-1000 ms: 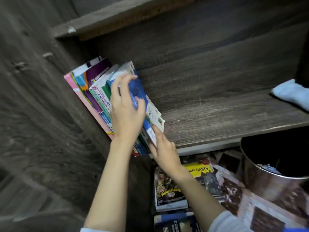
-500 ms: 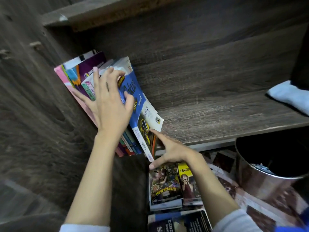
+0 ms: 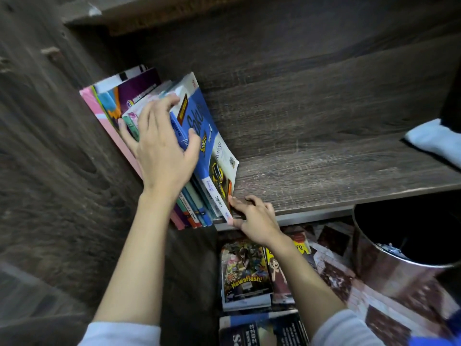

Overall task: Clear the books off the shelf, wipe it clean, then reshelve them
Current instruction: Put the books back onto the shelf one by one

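Observation:
Several books (image 3: 119,106) stand leaning against the left wall of the dark wooden shelf (image 3: 324,176). The outermost is a blue and white book (image 3: 212,148) with yellow lettering. My left hand (image 3: 162,151) lies spread over the book spines, its fingertips curled over their top edges and its thumb on the blue cover. My right hand (image 3: 252,216) is at the shelf's front edge, fingertips touching the bottom corner of the blue book.
A pale blue cloth (image 3: 434,141) lies at the right end of the shelf. Below the shelf, comics and magazines (image 3: 244,273) lie stacked on the floor. A shiny metal bin (image 3: 399,268) stands at the lower right.
The blue book has been pushed more upright against the row. My left hand spread wider over the spines. My right hand moved from the floor stack up to the book's bottom corner.

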Motion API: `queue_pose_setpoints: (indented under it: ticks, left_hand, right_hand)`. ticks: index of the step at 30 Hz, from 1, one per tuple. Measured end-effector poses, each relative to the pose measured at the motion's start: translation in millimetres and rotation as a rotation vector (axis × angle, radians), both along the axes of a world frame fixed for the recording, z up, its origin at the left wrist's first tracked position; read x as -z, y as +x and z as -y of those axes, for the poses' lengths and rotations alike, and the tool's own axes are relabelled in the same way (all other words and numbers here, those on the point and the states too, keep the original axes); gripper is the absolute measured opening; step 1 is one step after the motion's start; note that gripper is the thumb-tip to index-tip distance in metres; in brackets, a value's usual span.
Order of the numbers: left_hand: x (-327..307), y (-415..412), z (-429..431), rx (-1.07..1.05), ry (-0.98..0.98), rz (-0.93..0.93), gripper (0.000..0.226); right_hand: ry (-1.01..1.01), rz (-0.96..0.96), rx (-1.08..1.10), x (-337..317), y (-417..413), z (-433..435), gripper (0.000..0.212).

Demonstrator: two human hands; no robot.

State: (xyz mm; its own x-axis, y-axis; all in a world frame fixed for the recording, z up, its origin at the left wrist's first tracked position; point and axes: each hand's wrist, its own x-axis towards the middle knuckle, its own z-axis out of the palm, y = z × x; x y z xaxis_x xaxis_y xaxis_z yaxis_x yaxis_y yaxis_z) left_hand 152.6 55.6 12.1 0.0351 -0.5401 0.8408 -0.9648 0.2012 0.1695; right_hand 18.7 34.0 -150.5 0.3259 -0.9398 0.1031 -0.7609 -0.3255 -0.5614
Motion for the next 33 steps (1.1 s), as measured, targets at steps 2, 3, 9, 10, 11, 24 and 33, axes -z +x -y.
queue_pose_setpoints:
  ticks: [2, 3, 9, 10, 11, 24, 33]
  left_hand:
    - [-0.5, 1.5, -0.7, 0.003, 0.005, 0.018, 0.048]
    - [-1.7, 2.5, -1.6, 0.002, 0.016, 0.032, 0.050]
    - [-12.8, 13.7, -8.7, -0.015, 0.175, 0.231, 0.079]
    - [-13.5, 16.1, -8.9, -0.021, 0.188, 0.252, 0.083]
    - [-13.8, 17.4, -8.5, -0.028, 0.187, 0.262, 0.085]
    - [-0.5, 9.6, 4.7, -0.157, 0.107, 0.228, 0.083]
    - [-1.0, -8.0, -5.5, -0.211, 0.237, 0.234, 0.088]
  right_hand:
    - [-0.018, -0.058, -0.020, 1.7, 1.5, 0.6, 0.060]
    - [-0.033, -0.083, -0.016, 2.9, 2.7, 0.5, 0.059]
    - [-0.088, -0.121, 0.061, 7.9, 11.2, 2.4, 0.057]
    - [-0.082, -0.113, 0.077, 7.7, 13.3, 2.9, 0.056]
    - [-0.075, -0.101, 0.090, 7.3, 14.4, 3.8, 0.056]
    - [-0.105, -0.082, 0.192, 9.6, 24.2, 7.4, 0.059]
    - [-0.118, -0.123, 0.088, 16.3, 16.2, 1.5, 0.063]
